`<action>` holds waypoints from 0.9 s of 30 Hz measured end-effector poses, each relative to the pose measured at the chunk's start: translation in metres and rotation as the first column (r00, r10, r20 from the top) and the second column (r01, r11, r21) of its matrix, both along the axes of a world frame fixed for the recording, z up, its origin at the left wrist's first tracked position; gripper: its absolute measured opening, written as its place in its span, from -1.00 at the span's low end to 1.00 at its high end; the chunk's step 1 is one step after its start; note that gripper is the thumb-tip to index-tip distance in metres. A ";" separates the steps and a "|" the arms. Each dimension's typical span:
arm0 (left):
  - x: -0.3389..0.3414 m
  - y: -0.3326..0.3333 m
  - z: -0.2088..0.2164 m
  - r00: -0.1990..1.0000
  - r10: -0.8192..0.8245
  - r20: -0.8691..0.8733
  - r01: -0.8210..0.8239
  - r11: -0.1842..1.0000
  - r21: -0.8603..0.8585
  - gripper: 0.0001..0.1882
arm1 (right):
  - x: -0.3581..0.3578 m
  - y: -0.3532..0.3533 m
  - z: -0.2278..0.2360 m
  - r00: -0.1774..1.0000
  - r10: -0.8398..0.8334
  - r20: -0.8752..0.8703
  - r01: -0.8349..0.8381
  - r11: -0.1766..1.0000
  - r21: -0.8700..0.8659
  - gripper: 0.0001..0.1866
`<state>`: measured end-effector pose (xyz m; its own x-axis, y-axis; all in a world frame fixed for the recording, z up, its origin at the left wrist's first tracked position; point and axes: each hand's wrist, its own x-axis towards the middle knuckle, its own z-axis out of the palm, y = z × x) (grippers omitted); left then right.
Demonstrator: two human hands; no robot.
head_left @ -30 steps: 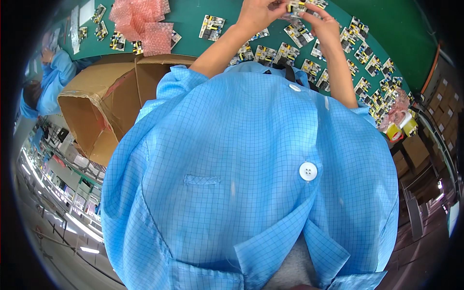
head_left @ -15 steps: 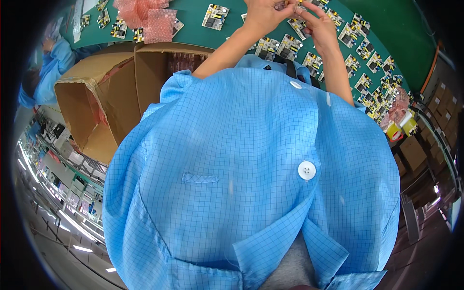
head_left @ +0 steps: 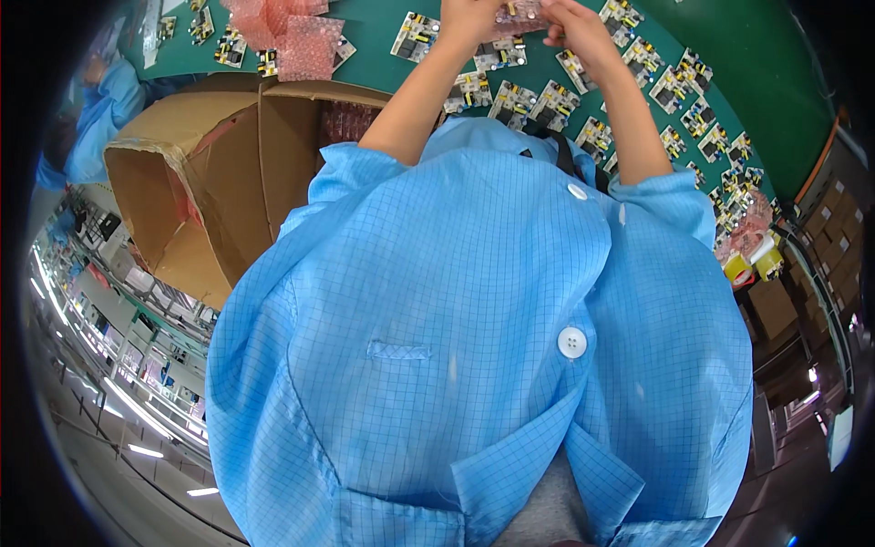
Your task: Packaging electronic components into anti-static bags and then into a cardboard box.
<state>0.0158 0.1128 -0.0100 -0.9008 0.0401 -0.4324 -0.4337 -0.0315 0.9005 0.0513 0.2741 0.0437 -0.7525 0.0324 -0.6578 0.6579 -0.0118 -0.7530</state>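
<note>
At the top edge of the picture, a pink bubble-wrap bag (head_left: pixel 521 18) stretches between my two hands. My left hand (head_left: pixel 470 20) is at the bag's left end, its fingers closed there and partly cut off by the picture's edge. The fingers of my right hand (head_left: pixel 576 33) pinch the bag's right end. Something pale shows through the wrap, too unclear to name. Just under the bag lies a circuit board (head_left: pixel 500 55) with yellow and black parts. Further circuit boards (head_left: pixel 554 106) are spread on the green tabletop (head_left: pixel 383 80) around my forearms.
A pile of pink bubble wrap (head_left: pixel 306 47) lies at the back left. Open cardboard boxes (head_left: pixel 223 173) stand left of my body. Yellow tape rolls (head_left: pixel 770 264) and more bubble wrap (head_left: pixel 749 219) sit at the right end. A co-worker's blue sleeve (head_left: pixel 118 96) shows far left.
Both hands have moved slightly left and upward, and have spread apart. The bubble-wrap bag now shows much more plainly between them. My sleeves reach further into view.
</note>
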 end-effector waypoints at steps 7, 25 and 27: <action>-0.004 -0.020 0.017 0.942 -0.210 -0.263 0.028 0.828 -0.561 -0.57 | -0.045 0.018 -0.057 0.997 0.073 0.010 -0.073 0.984 0.162 -0.74; -0.099 -0.184 0.001 0.864 -0.287 -0.414 -0.352 0.243 -0.904 -0.45 | -0.120 0.293 -0.121 0.967 -0.202 0.156 0.093 0.847 0.523 -0.40; -0.100 -0.186 -0.003 0.852 -0.315 -0.418 -0.352 0.247 -0.903 -0.48 | -0.094 0.274 -0.096 0.968 -0.252 0.011 0.232 0.907 0.350 -0.55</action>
